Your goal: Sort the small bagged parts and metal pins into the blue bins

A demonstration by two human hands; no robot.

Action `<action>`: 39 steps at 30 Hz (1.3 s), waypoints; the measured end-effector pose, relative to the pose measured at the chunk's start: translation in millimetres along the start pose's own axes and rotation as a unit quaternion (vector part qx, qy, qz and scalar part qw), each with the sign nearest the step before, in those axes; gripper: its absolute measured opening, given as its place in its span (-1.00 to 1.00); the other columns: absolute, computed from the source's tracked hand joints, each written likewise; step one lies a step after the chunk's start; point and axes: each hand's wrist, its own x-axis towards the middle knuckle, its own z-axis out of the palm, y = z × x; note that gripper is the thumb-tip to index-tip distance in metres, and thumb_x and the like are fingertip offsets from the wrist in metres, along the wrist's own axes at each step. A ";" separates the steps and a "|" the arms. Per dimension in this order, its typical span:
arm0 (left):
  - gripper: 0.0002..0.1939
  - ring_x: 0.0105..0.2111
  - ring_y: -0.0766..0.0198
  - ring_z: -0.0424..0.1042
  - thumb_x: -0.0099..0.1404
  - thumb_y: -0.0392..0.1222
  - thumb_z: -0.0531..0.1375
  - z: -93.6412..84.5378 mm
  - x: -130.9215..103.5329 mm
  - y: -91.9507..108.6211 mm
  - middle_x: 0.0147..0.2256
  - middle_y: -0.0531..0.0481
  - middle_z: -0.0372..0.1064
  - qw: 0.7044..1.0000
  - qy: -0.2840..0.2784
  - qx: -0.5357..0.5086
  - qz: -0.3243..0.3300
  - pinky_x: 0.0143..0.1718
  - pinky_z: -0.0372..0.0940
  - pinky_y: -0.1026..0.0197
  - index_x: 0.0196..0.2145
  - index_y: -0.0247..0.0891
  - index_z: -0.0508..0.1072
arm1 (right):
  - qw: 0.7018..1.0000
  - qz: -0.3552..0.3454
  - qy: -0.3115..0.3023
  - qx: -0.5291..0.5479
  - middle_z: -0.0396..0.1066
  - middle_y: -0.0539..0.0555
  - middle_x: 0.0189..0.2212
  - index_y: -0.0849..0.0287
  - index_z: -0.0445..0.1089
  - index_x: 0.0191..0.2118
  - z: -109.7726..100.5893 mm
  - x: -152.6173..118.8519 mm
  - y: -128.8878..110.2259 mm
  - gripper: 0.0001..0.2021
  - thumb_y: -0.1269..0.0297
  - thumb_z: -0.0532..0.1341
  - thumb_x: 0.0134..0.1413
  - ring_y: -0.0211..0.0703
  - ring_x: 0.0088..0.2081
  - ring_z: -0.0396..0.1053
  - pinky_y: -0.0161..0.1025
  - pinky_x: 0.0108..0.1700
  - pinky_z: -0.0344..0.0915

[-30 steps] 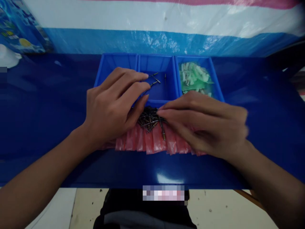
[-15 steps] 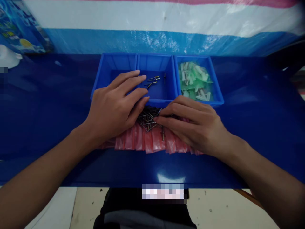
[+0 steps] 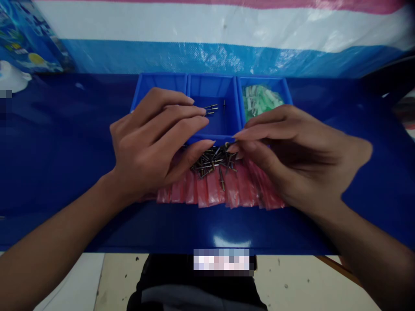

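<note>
My left hand point(image 3: 158, 134) is open, palm down, with fingers slightly spread across the front rim of the middle blue bin point(image 3: 212, 139). Its thumb hovers by a pile of blind rivets point(image 3: 207, 164), which lies on pink plastic bags point(image 3: 215, 192) in front of the bins. Thumb and fingertips of my right hand point(image 3: 292, 151) are pinched together at the right end of the pile. A dark bit of a blind rivet point(image 3: 231, 142) shows between them, mostly hidden. Several loose rivets point(image 3: 212, 108) lie inside the middle bin, partly covered by my left fingers.
The right bin point(image 3: 239, 108) contains green bags of pale plastic pieces point(image 3: 262, 99). My left hand partly covers the left bin point(image 3: 162, 77). A striped plastic sheet point(image 3: 162, 26) hangs behind the blue table point(image 3: 81, 233). A white object point(image 3: 11, 75) stands at far left.
My right hand has lifted and turned, moving right from the middle of the rivet pile. My left hand has shifted slightly, its fingertips reaching further right over the bin.
</note>
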 end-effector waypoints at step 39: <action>-0.90 -0.23 0.17 0.63 0.50 -0.22 0.32 -3.5 2.3 5.4 -0.22 -0.06 0.62 0.998 0.006 -0.010 0.069 -0.32 0.45 0.15 -0.12 -0.30 0.53 | 0.977 0.074 0.015 0.202 0.62 0.10 -0.24 0.26 0.68 -0.16 3.3 -1.2 -2.5 -0.83 0.61 0.44 0.17 -0.22 -0.23 0.65 -0.30 -0.12 0.72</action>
